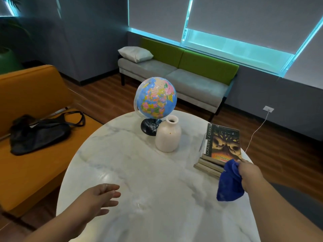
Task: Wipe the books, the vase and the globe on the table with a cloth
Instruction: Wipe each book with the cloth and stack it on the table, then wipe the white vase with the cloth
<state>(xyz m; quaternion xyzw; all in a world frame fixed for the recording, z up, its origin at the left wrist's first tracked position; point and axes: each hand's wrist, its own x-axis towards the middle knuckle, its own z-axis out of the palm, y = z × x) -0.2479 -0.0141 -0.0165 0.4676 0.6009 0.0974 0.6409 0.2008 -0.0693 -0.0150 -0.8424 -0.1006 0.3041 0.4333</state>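
On the round white marble table (139,172) a colourful globe (156,97) on a black base stands at the far side. A cream vase (167,137) stands upright just in front of it. A stack of books (222,145) lies at the right edge, a dark illustrated cover on top. My right hand (250,173) hovers at the near corner of the stack, shut on a bunched blue cloth (229,184) that hangs down from it. My left hand (103,196) floats above the near left of the table, fingers apart, holding nothing.
An orange sofa (35,95) with a black bag (40,131) on it stands left of the table. A grey and green bench (174,74) with a white pillow (135,54) lines the far wall. A white cable (257,130) runs from a wall socket towards the table's right edge.
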